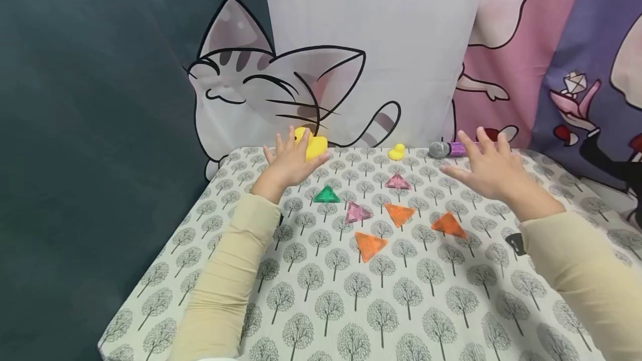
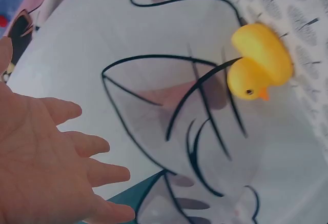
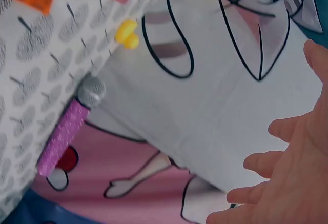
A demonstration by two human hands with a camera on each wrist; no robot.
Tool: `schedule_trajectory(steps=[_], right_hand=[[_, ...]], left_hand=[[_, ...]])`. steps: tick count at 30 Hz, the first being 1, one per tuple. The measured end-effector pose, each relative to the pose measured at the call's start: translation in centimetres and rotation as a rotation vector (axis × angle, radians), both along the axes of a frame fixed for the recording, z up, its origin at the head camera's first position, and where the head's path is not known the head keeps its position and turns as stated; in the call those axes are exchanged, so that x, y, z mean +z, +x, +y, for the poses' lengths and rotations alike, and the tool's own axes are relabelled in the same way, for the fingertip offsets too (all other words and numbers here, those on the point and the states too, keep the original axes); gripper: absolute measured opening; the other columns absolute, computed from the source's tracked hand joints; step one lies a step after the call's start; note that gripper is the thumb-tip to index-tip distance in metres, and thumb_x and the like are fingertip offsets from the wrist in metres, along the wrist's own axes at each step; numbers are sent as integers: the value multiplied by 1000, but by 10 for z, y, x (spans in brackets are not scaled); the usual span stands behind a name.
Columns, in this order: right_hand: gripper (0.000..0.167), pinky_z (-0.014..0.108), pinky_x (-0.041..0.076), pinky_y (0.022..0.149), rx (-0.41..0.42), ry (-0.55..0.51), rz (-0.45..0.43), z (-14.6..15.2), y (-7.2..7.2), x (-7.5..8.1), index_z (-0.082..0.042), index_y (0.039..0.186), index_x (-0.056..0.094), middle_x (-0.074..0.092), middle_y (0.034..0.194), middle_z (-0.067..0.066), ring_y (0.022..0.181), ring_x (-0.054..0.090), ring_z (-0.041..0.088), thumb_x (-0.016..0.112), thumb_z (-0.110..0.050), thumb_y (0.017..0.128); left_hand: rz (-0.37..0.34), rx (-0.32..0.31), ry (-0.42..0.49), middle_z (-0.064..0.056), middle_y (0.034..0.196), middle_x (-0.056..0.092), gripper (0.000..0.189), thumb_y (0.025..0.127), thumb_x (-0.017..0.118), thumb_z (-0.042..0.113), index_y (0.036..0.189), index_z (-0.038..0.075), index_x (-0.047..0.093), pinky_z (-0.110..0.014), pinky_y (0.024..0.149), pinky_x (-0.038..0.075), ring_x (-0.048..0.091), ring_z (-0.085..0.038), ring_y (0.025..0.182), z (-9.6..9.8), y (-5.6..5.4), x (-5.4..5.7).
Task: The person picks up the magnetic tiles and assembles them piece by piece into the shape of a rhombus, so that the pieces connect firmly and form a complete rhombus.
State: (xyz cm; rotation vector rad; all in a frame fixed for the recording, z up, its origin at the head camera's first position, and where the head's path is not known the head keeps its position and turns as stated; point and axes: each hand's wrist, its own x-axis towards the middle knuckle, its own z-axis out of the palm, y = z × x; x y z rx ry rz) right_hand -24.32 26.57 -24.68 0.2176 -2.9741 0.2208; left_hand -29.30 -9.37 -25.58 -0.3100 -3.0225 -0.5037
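Observation:
Both hands are held up over the table with fingers spread, holding nothing. The left hand (image 1: 290, 161) partly hides a large yellow rubber duck (image 1: 317, 147) at the back edge in the head view; the left wrist view shows the duck (image 2: 261, 60) apart from the fingers. In front of a purple toy microphone (image 1: 453, 149) is the right hand (image 1: 489, 169). Between the hands lie a green triangle (image 1: 327, 195), two pink triangles, one nearer (image 1: 357, 213) and one farther (image 1: 398, 181), and three orange triangles: left (image 1: 370, 245), middle (image 1: 399, 214) and right (image 1: 448, 225).
A small yellow duck (image 1: 397, 152) sits at the back edge of the table (image 1: 311, 316), whose cloth has a tree print. Behind it hangs a curtain (image 1: 426, 43) with cartoon figures. Dark green fabric (image 1: 90, 127) hangs on the left.

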Motion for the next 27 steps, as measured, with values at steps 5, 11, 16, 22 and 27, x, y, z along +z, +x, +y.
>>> schedule_trajectory(steps=[5,11,16,22,27], right_hand=[[87,70,2,84,54,20,-27,-12,2,-19,-13,140,1,-6,140,24,118,-13,52,31,-67,79],[87,69,7,84,117,62,-50,-28,2,-45,-10,140,5,-1,140,24,118,-5,54,29,-68,79],[85,68,8,85,149,76,-73,-39,2,-64,-9,140,10,3,140,24,119,-4,53,31,-66,80],[84,68,11,85,200,111,-85,-55,4,-86,-8,138,18,11,140,23,119,2,53,33,-66,79],[76,67,16,86,260,147,-102,-72,7,-104,-5,134,29,19,138,23,119,10,52,43,-58,81]], left_hand=[[-43,-1,-6,-11,141,-18,85,74,22,74,139,26,-4,-58,90,-17,-20,-38,122,2,-6,-23],[-96,-15,-1,-12,142,-13,85,75,26,73,140,25,1,-56,91,-17,-23,-34,122,9,-8,-51],[-122,-29,-28,-9,142,-14,85,75,27,72,140,25,1,-56,91,-16,-21,-36,123,20,-10,-69],[-147,-75,-128,-11,143,-8,82,77,29,69,140,24,1,-59,92,-11,-12,-38,125,38,-13,-84],[-197,-121,-176,-11,144,3,76,82,40,59,140,18,12,-57,95,-7,-2,-36,127,54,-16,-97]])
